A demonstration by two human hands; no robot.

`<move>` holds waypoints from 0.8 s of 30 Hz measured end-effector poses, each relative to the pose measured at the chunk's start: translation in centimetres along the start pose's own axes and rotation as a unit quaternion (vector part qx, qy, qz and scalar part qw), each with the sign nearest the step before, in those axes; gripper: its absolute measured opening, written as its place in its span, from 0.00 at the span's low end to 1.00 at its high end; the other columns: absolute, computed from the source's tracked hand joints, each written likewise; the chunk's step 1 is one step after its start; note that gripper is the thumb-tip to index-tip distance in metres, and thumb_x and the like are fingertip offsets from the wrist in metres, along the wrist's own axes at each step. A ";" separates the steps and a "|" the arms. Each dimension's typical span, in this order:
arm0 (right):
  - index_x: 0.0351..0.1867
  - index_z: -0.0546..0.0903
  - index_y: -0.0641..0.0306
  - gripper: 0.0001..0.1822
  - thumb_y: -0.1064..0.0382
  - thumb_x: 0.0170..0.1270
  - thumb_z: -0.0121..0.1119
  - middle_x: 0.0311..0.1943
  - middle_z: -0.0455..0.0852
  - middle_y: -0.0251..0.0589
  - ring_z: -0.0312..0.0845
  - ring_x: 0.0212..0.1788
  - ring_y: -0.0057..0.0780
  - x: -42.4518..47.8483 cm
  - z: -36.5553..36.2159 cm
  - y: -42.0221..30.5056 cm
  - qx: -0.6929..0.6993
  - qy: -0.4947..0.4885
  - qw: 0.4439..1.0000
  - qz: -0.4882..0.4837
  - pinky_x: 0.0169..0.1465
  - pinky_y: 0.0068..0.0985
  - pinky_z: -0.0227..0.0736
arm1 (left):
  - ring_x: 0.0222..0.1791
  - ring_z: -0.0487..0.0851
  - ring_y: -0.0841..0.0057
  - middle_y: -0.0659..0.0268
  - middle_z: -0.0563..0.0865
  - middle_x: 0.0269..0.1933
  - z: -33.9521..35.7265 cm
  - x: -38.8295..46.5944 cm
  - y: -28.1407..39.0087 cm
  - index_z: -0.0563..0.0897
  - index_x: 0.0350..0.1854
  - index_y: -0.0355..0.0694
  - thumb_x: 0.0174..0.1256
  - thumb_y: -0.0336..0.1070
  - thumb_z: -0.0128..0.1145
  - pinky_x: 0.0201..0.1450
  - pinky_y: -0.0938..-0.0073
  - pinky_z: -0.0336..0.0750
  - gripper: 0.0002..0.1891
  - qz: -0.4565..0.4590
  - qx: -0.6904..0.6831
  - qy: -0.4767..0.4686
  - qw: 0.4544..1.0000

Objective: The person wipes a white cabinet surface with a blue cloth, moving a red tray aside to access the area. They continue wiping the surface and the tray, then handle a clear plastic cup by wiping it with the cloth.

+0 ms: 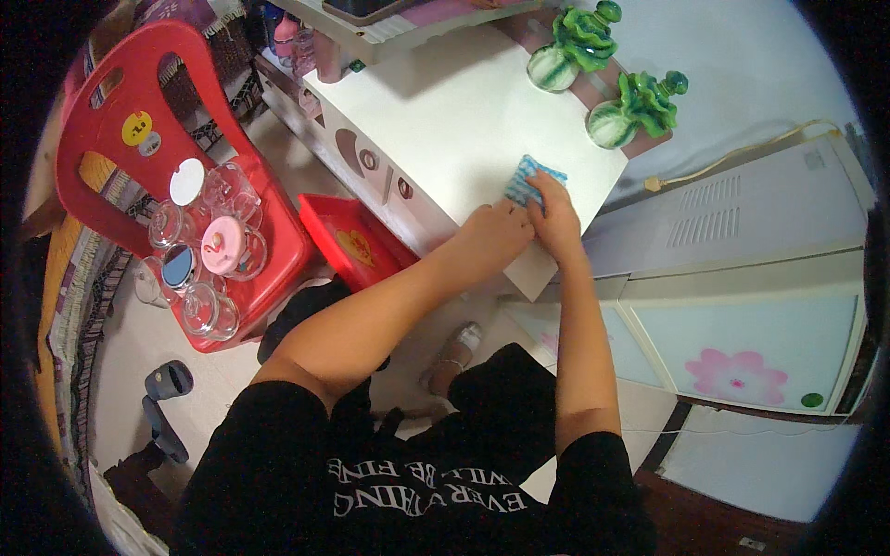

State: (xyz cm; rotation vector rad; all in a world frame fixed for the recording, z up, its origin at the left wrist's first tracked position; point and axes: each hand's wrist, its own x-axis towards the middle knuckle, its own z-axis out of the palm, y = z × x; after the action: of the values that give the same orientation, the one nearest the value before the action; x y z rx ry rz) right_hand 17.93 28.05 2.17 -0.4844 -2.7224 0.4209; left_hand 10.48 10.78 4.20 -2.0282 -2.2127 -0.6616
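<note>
A blue-and-white checked cloth, seemingly folded, lies on the white top of a low cabinet, near its right end. My right hand grips the cloth, fingers over its upper side and thumb at the near edge. Just left of it, my left hand has its fingers curled against the cloth's near edge; the fingertips are partly hidden, so its hold is unclear. The two hands touch or nearly touch. Two green-and-white cabbage-shaped ornaments stand along the cabinet's back edge.
On the left, a red plastic chair carries several glass jars and cups. Between chair and cabinet stands a red plastic container. A cord with a plug lies on a grey vented panel. Dark slippers are on the floor.
</note>
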 end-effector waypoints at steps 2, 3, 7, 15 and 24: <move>0.54 0.77 0.62 0.18 0.65 0.62 0.54 0.62 0.74 0.50 0.68 0.64 0.49 0.7 -0.9 2.0 -0.026 0.002 0.997 0.072 0.67 0.38 0.63 | 0.47 0.79 0.63 0.59 0.80 0.42 -0.2 0.1 0.0 0.79 0.40 0.37 0.54 0.31 0.56 0.44 0.65 0.79 0.11 0.008 -0.012 -0.006 1.000; 0.54 0.77 0.63 0.18 0.64 0.62 0.54 0.60 0.76 0.51 0.70 0.62 0.49 1.2 -1.7 2.5 -0.056 0.022 0.991 0.119 0.66 0.39 0.64 | 0.47 0.79 0.63 0.59 0.80 0.42 -0.3 0.2 0.1 0.79 0.40 0.37 0.54 0.31 0.56 0.44 0.66 0.79 0.11 0.012 -0.019 -0.010 1.000; 0.54 0.78 0.65 0.19 0.66 0.61 0.54 0.58 0.77 0.54 0.70 0.61 0.52 3.3 -1.8 3.8 -0.113 0.002 0.978 0.174 0.64 0.40 0.65 | 0.46 0.79 0.64 0.59 0.80 0.42 -0.5 0.1 0.3 0.80 0.39 0.38 0.54 0.31 0.56 0.43 0.66 0.79 0.10 0.024 -0.012 -0.013 1.000; 0.55 0.76 0.67 0.20 0.64 0.61 0.54 0.60 0.75 0.56 0.68 0.63 0.52 5.3 0.8 2.3 -0.043 0.025 0.998 0.040 0.67 0.40 0.62 | 0.48 0.79 0.63 0.59 0.81 0.42 -0.8 -0.1 0.5 0.80 0.38 0.37 0.54 0.30 0.55 0.44 0.66 0.80 0.09 0.004 -0.005 -0.022 1.000; 0.53 0.75 0.67 0.20 0.59 0.62 0.54 0.51 0.80 0.57 0.74 0.56 0.53 8.8 -1.6 9.2 -0.133 0.029 0.970 0.200 0.59 0.43 0.69 | 0.50 0.78 0.61 0.57 0.81 0.44 -0.6 0.4 0.4 0.80 0.39 0.36 0.56 0.32 0.54 0.48 0.64 0.79 0.10 -0.001 -0.032 -0.060 0.998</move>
State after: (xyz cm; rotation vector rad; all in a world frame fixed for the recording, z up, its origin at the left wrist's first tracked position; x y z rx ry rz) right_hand 13.26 39.96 2.89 -1.1101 -2.6299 0.1313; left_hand 10.69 10.98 4.96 -2.1511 -2.2860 -0.6334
